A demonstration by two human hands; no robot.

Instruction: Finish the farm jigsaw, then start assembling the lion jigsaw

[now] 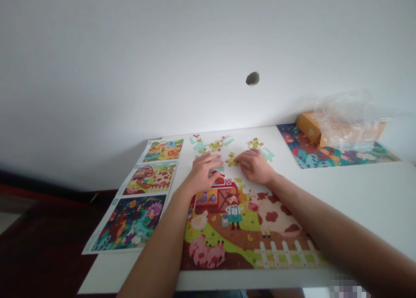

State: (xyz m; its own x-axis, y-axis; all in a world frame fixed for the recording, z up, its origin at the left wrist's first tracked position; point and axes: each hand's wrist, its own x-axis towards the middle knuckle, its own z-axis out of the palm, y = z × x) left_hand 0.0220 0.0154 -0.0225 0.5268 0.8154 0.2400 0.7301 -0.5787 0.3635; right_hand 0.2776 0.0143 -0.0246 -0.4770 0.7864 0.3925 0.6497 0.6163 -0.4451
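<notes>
L hand, R hand, 1 jigsaw pc between

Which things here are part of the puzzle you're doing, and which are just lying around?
Part of the puzzle:
left hand
right hand
farm jigsaw puzzle
loose puzzle pieces

Just lying around:
printed picture sheet
leafy picture mat
orange cardboard box
clear plastic bag
</notes>
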